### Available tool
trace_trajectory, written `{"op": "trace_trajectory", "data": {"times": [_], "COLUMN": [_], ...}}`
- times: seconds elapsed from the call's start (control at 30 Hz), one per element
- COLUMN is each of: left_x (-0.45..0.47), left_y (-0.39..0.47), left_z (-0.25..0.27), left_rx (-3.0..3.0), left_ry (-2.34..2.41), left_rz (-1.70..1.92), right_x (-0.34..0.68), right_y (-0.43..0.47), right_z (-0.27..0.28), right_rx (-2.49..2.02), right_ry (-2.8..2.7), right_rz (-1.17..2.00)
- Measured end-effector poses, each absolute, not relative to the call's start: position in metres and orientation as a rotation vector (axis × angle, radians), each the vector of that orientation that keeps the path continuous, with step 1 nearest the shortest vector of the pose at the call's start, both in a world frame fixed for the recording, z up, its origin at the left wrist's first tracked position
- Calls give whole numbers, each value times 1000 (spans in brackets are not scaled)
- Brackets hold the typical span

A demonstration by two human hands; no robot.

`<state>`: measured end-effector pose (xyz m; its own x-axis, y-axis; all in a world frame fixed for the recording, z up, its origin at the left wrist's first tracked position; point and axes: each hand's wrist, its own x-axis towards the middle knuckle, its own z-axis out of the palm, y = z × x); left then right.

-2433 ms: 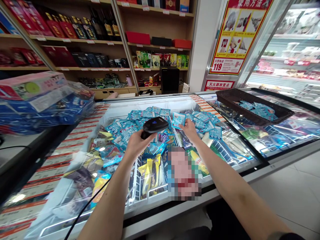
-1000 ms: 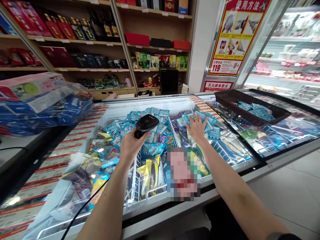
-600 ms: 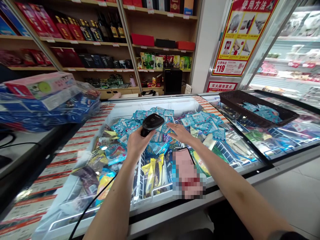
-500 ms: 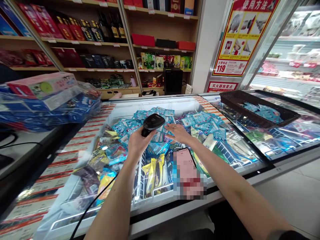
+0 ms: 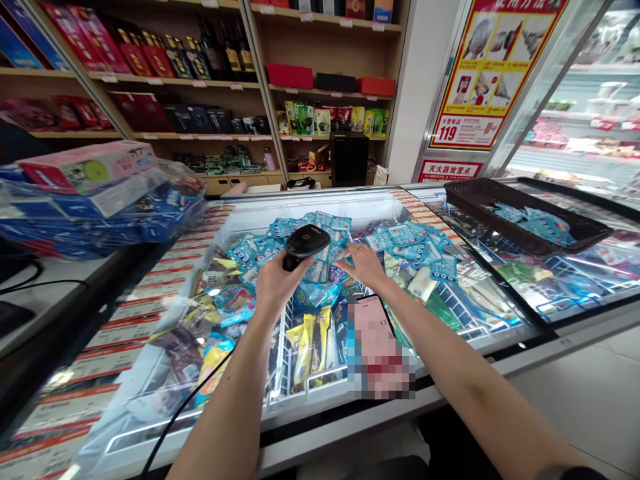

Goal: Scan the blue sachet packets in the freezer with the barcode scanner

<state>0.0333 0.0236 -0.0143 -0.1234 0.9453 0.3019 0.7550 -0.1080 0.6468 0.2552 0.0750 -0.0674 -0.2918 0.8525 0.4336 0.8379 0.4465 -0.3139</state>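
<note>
My left hand is wrapped around the handle of a black barcode scanner, its head above small blue printed packets. My right hand has its fingers spread, low over the glass at the right end of one packet pile, with nothing visibly gripped. One group of blue packets lies left of and behind the scanner. Another group of blue packets spreads out to the right of my right hand. Closer to me, a phone with a pink screen lies on the glass, partly pixelated.
Below the glass freezer top are wire baskets of wrapped ice creams. A dark basket with more blue packets stands at right. Plastic-wrapped boxes sit at left. The scanner's cable runs beside my left forearm. Stocked shelves stand behind.
My right hand has moved slightly right, away from the scanner, fingers still spread. My left hand keeps the scanner in nearly the same place. The view has shifted slightly.
</note>
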Motion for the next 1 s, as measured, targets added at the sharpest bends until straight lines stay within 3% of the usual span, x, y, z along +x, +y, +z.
{"op": "trace_trajectory", "data": {"times": [0.7,1.0], "left_x": [34,33], "left_y": [24,23], "left_z": [-14,-13], "left_rx": [1887,1901], "left_ry": [1947,1935], "left_rz": [1044,1048], "right_x": [260,250], "right_y": [97,82], "right_z": [-65,-63], "right_rx": [-1626,-1737], "right_ry": [-1984,-1956], "right_rz": [386,103]}}
